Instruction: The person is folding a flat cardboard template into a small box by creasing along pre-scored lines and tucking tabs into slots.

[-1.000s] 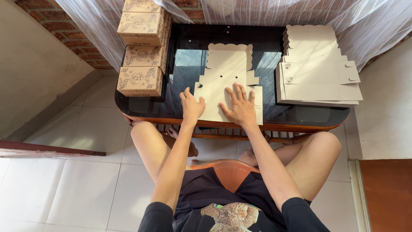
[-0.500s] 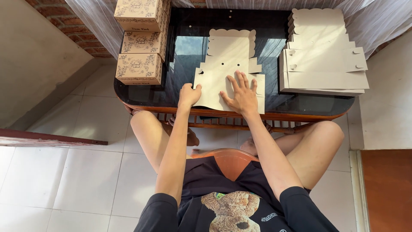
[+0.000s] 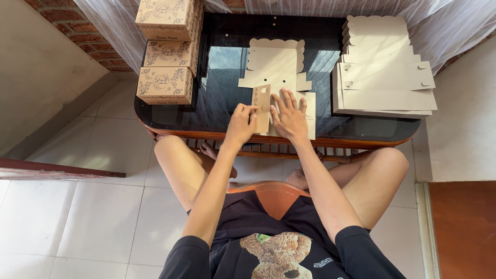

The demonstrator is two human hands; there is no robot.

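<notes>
A flat, unfolded cardboard box blank point(image 3: 276, 64) with scalloped edges lies on the dark glass table point(image 3: 217, 98) in front of me. My left hand point(image 3: 242, 123) pinches the blank's left side flap point(image 3: 261, 101) and has it folded up and inward. My right hand point(image 3: 289, 116) presses flat on the near panel of the blank, fingers spread.
A stack of flat box blanks point(image 3: 382, 72) sits at the table's right. Three assembled printed boxes point(image 3: 166, 51) stand in a row along the table's left edge. A brick wall and a sheer curtain are behind. My bare knees are under the table's near rim.
My left hand went from resting flat on the blank to lifting its left flap and folding it inward. My right hand stayed pressed on the blank.
</notes>
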